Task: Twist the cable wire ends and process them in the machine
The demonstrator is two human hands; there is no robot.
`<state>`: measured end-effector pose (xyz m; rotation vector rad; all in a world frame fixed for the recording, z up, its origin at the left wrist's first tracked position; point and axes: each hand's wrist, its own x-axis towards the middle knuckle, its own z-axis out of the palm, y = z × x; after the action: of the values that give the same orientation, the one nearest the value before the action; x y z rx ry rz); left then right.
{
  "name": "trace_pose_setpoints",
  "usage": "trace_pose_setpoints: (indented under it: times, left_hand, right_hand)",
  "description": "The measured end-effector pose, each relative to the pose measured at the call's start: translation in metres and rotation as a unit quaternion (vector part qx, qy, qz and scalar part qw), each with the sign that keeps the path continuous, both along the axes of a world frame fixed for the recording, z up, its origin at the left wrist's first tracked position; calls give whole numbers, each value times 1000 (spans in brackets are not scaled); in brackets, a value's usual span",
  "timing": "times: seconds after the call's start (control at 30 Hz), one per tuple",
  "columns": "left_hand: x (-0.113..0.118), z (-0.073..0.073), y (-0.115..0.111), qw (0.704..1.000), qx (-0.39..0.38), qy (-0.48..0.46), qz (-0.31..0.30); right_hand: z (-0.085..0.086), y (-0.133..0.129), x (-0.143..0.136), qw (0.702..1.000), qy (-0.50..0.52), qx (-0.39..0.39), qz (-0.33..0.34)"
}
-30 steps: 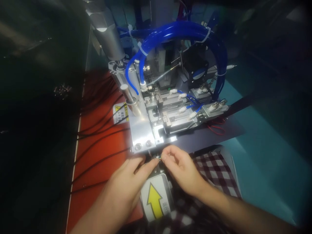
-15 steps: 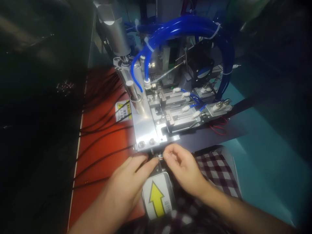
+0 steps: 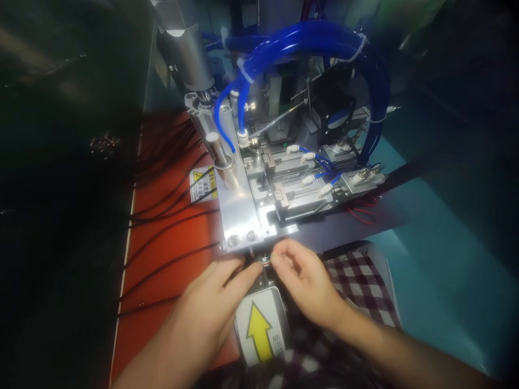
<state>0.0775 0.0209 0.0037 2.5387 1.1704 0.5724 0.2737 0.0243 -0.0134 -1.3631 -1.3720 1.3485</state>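
Note:
Just below the front edge of a metal press plate (image 3: pixel 240 224), a bundle of thin coloured wires (image 3: pixel 266 261) spans the short gap between my hands. My right hand (image 3: pixel 302 278) is closed, its thumb and forefinger pinching the wires' right end. From the left, my left hand (image 3: pixel 217 294) reaches in with its thumb tip at the wires' other end. Its remaining fingers curl beneath the plate's edge, so what they grip is hidden. Under the wires lies a small dark fixture (image 3: pixel 261 282), and nearer me a white plate with a yellow arrow (image 3: pixel 259 332).
Black cables (image 3: pixel 170 262) run across the orange mat (image 3: pixel 154 335) on the left. Pneumatic cylinders (image 3: pixel 302 202) and thick looped blue hoses (image 3: pixel 308 40) stand behind. A warning label (image 3: pixel 204 183) sits beside the press. Checked cloth (image 3: pixel 357 278) covers my lap.
The whole view has shifted very slightly. Both hands keep nearly the same place at the wires, which look slightly altered in position between the fingertips.

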Motion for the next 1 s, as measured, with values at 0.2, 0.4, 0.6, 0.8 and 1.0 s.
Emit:
trace_pose_setpoints:
  times: [0.2,0.4,0.6,0.8,1.0]
  left_hand:
    - [-2,2,2,1000,8,23,0]
    - [0,-5,-1,999,34,17,22]
    - [1,6,3,999,8,44,4]
    - [-1,11,1,998,-15,56,19]
    - [2,14,2,998,-7,62,11]
  right_hand:
    - [1,1,1,1000,-1,-13,1]
    - [4,3,0,1000,-9,-18,1]
    - [5,4,-2,999,-33,-27,-7]
    - [11,4,-2,998,-34,-60,-2]
    - [15,7,-2,992,27,-122,-7]
